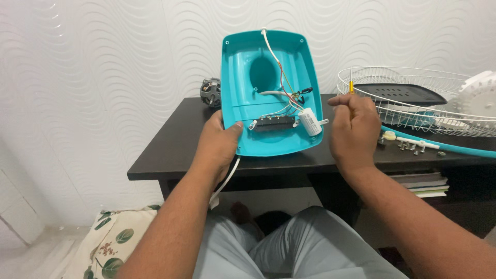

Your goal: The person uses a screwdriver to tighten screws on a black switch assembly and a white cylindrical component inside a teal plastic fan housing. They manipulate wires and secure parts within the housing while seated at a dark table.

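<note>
Left hand [219,140] is gripping the turquoise plastic fan-base shell [272,93] at its 7 o'clock edge, propping it upright on the dark wooden table [170,142]. Right hand [352,126] is closing around a yellow-handled screwdriver [351,87] at 3 o'clock. White wire fan guard [413,98] is lying farther right.

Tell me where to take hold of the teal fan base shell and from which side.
Grip the teal shell by its bare lower left rim, coming from the left, as the left hand does now. It stands tilted up with its open side toward the camera, and wires and a white capacitor crowd the lower right.
</note>
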